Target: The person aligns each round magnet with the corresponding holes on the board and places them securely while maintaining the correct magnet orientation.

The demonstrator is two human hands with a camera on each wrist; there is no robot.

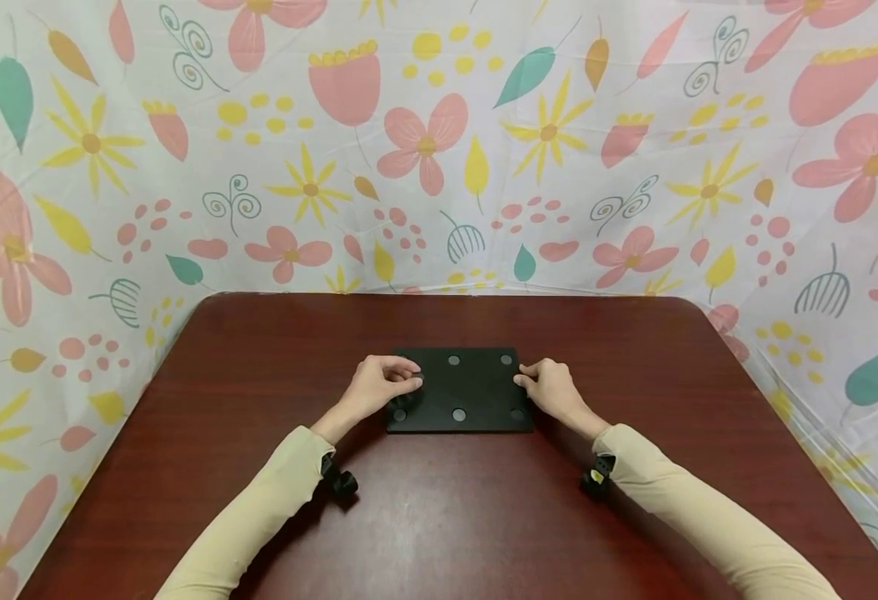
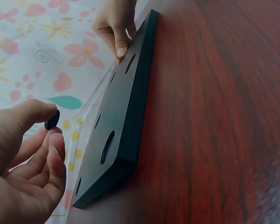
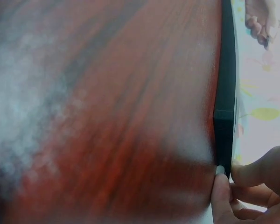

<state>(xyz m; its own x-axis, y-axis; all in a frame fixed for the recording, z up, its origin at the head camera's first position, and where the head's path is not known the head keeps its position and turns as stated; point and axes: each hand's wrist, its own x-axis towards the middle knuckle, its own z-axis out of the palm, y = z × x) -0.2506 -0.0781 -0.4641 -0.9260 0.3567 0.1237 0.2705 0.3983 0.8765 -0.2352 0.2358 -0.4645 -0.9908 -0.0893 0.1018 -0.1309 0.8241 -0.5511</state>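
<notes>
A flat black rectangular board [image 1: 476, 390] with several round recesses along its long sides lies on the table. My left hand [image 1: 373, 387] hovers over the board's left end, in the head view. Between its thumb and fingertips it pinches a small black disc [image 2: 52, 120], raised above the board's surface in the left wrist view. At the opposite short edge, my right hand [image 1: 555, 392] grips the board, thumb on one face and a finger against the other, as the right wrist view [image 3: 256, 191] shows.
The dark red-brown wooden table [image 1: 439, 517] has rounded far corners. Behind and beside it hangs a white cloth [image 1: 424, 233] printed with flowers and leaves. Each wrist carries a small black camera, one seen below the left sleeve [image 1: 281, 483].
</notes>
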